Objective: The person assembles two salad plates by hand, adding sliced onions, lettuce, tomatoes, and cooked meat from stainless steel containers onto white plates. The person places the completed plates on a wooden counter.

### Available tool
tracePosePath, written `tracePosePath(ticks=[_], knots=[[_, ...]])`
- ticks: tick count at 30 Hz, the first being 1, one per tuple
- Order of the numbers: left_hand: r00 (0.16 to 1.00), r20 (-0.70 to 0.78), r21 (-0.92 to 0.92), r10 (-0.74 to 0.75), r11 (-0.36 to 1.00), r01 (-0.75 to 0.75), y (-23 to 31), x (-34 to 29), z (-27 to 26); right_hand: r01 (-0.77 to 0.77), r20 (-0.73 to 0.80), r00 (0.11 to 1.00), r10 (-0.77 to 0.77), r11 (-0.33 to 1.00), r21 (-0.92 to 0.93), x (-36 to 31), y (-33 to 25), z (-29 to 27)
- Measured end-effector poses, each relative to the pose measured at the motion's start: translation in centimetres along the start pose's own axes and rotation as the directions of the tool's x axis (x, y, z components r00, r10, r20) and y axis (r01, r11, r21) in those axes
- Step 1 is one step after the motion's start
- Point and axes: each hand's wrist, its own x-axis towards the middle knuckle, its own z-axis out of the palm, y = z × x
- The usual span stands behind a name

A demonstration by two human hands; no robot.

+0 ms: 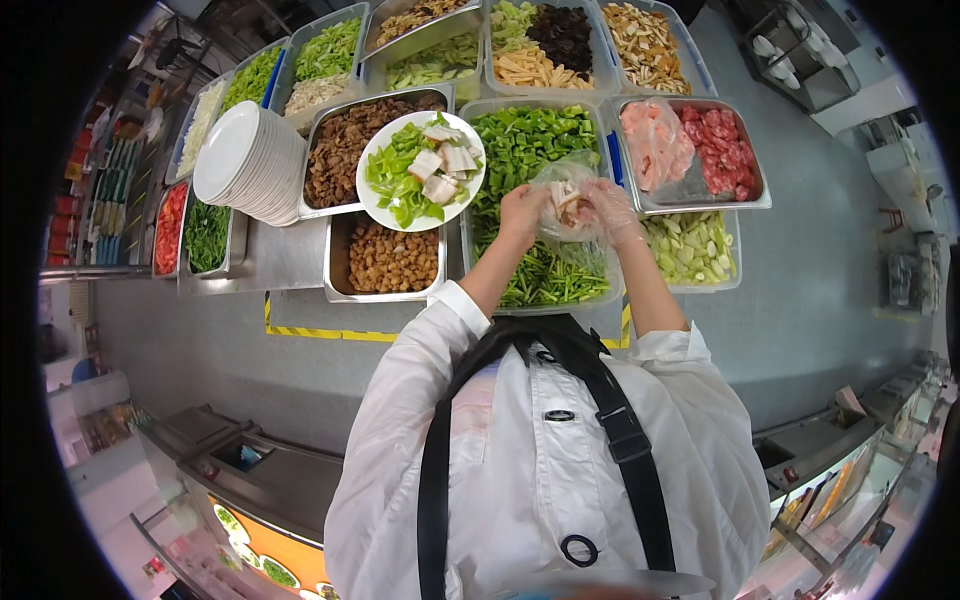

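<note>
A clear plastic bag (570, 205) with pale and pinkish sliced meat inside is held between my hands, above a long tub of green vegetables. My left hand (521, 213), bare, pinches the bag's left edge. On its right side my right hand (612, 208), in a clear plastic glove, has its fingers closed on the bag; the fingertips are partly hidden by the film. To the left of them rests a white plate (455, 207) with cut green pepper-like pieces and thick pork belly slices, lying over the edges of neighbouring trays.
A tall stack of white plates (245, 170) stands at left. Around lie a tray of brown sliced meat (355, 140), a tray of small brown cubes (393, 258), a tray of raw pink and red meat (720, 150), and several vegetable tubs. Yellow-black tape (330, 332) marks the floor.
</note>
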Motion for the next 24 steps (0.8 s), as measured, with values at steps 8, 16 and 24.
tracePosePath(ticks=[8,16,24], knots=[[0.996,0.076,0.111,0.052,0.992,-0.061,-0.5,0.1,0.4,0.202,0.001,0.972,-0.236,0.829,-0.522,1.2,2.9,0.3],[0.996,0.084,0.056,0.012,0.998,-0.016,0.2,-0.9,0.6,0.150,-0.035,0.925,-0.377,0.450,-0.880,-1.3,0.8,3.4],[0.999,0.039,0.008,0.026,1.000,-0.027,-0.4,-0.9,1.2,0.190,0.000,0.895,-0.446,0.381,-0.905,-1.6,0.7,3.9]])
